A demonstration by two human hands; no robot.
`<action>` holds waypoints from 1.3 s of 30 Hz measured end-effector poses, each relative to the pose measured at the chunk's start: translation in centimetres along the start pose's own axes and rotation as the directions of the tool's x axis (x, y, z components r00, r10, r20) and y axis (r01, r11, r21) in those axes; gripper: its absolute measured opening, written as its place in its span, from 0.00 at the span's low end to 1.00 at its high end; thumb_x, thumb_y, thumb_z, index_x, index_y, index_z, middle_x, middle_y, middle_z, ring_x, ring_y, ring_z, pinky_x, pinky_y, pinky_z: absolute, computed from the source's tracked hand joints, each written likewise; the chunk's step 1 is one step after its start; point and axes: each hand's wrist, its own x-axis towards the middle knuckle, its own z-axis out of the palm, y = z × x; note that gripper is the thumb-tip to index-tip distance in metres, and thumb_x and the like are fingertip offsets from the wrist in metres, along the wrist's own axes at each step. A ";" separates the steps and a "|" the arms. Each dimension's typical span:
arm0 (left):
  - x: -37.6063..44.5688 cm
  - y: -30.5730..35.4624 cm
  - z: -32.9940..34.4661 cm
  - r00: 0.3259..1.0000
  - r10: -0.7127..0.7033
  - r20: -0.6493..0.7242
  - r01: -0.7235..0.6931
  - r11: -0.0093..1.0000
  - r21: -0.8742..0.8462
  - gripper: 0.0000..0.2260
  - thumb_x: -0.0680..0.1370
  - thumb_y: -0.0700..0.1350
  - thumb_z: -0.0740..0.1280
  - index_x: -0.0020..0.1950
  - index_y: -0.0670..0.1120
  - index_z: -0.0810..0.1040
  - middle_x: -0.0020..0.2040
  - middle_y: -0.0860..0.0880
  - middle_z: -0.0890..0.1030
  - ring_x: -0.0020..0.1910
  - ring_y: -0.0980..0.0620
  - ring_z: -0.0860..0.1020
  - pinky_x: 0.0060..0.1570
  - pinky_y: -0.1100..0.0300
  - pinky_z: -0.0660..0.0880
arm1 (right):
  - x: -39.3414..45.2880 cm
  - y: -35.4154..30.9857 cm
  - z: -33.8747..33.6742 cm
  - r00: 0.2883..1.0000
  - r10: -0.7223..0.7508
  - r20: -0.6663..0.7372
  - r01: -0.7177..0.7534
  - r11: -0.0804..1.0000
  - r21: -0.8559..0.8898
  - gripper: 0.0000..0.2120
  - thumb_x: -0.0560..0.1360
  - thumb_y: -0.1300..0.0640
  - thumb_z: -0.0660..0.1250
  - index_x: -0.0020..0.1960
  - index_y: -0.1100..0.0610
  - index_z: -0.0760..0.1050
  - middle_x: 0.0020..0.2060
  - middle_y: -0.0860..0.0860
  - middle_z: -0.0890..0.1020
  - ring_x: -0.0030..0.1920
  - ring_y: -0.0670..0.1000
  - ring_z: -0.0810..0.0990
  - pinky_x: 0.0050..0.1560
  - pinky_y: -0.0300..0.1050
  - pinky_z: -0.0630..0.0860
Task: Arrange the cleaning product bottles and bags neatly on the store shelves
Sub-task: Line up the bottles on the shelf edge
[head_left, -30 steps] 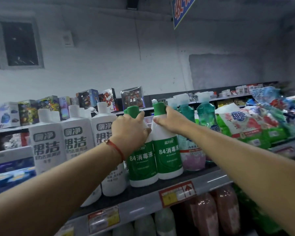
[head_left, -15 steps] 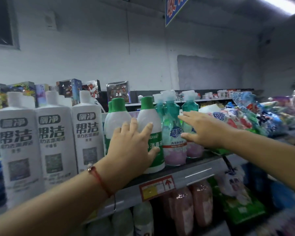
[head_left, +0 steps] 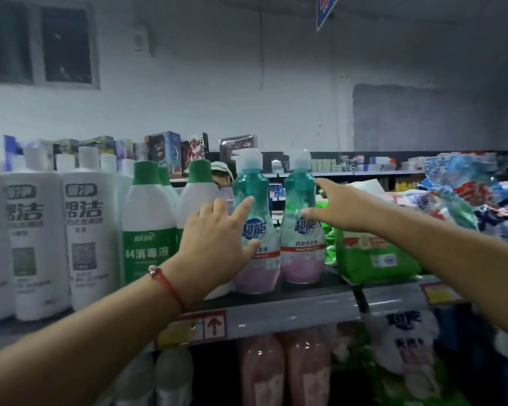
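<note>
The two teal bottles stand at the shelf front, between the green-capped bottle and the green bag. The left hand, fingers spread, touches one; the right hand, spread, reaches the other (contact unclear). Best to press them together, labels forward.

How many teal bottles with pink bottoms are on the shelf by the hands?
2. One teal bottle stands beside the left hand; the other stands just right of it, by the right hand. More may hide behind.
</note>
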 end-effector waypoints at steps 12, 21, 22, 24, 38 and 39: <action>2.0 3.7 3.8 0.982 -0.096 0.160 0.092 0.995 0.036 0.52 0.74 0.66 0.69 0.78 0.62 0.30 0.67 0.36 0.65 0.62 0.38 0.73 0.62 0.47 0.73 | 7.4 2.4 5.7 0.996 0.088 0.004 -0.073 0.803 0.592 0.34 0.67 0.39 0.77 0.65 0.54 0.71 0.52 0.50 0.83 0.45 0.47 0.82 0.39 0.42 0.75; 1.7 3.5 5.2 0.991 -0.086 0.098 0.087 0.996 -0.004 0.51 0.74 0.63 0.71 0.79 0.63 0.32 0.69 0.38 0.63 0.63 0.37 0.73 0.60 0.45 0.74 | 6.7 3.4 6.0 0.999 0.021 -0.048 0.015 0.760 0.650 0.21 0.72 0.43 0.75 0.58 0.54 0.75 0.47 0.53 0.83 0.44 0.52 0.84 0.46 0.50 0.80; 1.7 3.3 5.3 0.993 -0.082 0.090 0.084 0.996 -0.011 0.51 0.74 0.63 0.71 0.79 0.63 0.32 0.69 0.39 0.63 0.62 0.37 0.74 0.60 0.45 0.74 | 6.7 3.4 6.6 0.997 0.053 -0.063 0.003 0.744 0.668 0.24 0.72 0.42 0.74 0.60 0.54 0.73 0.47 0.53 0.82 0.43 0.51 0.83 0.45 0.50 0.80; 1.6 3.0 5.4 0.995 -0.070 0.076 0.072 0.997 -0.019 0.52 0.73 0.64 0.72 0.79 0.63 0.34 0.68 0.39 0.64 0.61 0.37 0.74 0.59 0.44 0.75 | 6.7 3.2 7.5 0.990 0.105 -0.097 -0.009 0.721 0.693 0.26 0.72 0.40 0.74 0.61 0.53 0.71 0.46 0.52 0.81 0.39 0.50 0.81 0.39 0.48 0.78; 1.1 7.9 3.2 0.990 0.062 -0.123 -0.033 0.973 0.227 0.38 0.72 0.66 0.70 0.77 0.49 0.68 0.67 0.36 0.73 0.60 0.37 0.77 0.56 0.43 0.77 | 3.5 6.9 1.2 0.984 -0.113 -0.141 0.145 0.959 0.244 0.33 0.79 0.37 0.63 0.76 0.57 0.65 0.72 0.56 0.73 0.69 0.55 0.74 0.67 0.51 0.71; 1.5 9.0 3.5 0.972 0.154 -0.177 -0.121 0.976 0.183 0.36 0.71 0.65 0.71 0.74 0.48 0.72 0.65 0.37 0.75 0.59 0.37 0.78 0.55 0.43 0.78 | 3.3 8.1 -0.1 0.977 -0.092 -0.193 0.132 0.970 0.203 0.33 0.79 0.37 0.63 0.77 0.57 0.65 0.74 0.56 0.70 0.72 0.56 0.71 0.69 0.52 0.69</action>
